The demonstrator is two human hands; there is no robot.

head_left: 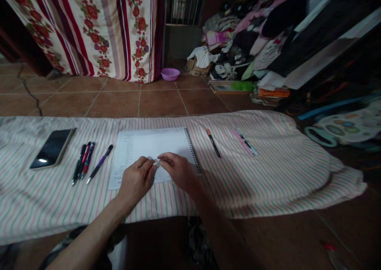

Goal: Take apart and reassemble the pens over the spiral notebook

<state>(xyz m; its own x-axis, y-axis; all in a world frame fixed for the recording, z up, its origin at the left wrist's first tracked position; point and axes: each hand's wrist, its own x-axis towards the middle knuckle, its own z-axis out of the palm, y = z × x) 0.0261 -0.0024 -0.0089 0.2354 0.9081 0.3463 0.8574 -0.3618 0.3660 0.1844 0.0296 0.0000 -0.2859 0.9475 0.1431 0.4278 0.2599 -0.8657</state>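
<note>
Over the white page of a spiral-bound notebook, the left hand and the right hand are working close together, thumbs and fingers pinching a small pale piece between them. It is probably something clear or whitish, though the dim, blurred view is hiding its exact form. The notebook is lying on a striped cloth, its wire binding running down the right side and faint printing showing along the left. Left of it, a purple-and-black pen is resting near a cluster of pens, with a phone lying farther out. Right of the binding, an orange-ended black pen is lying apart from a pink pen, which is resting beside a pale green one.
</note>
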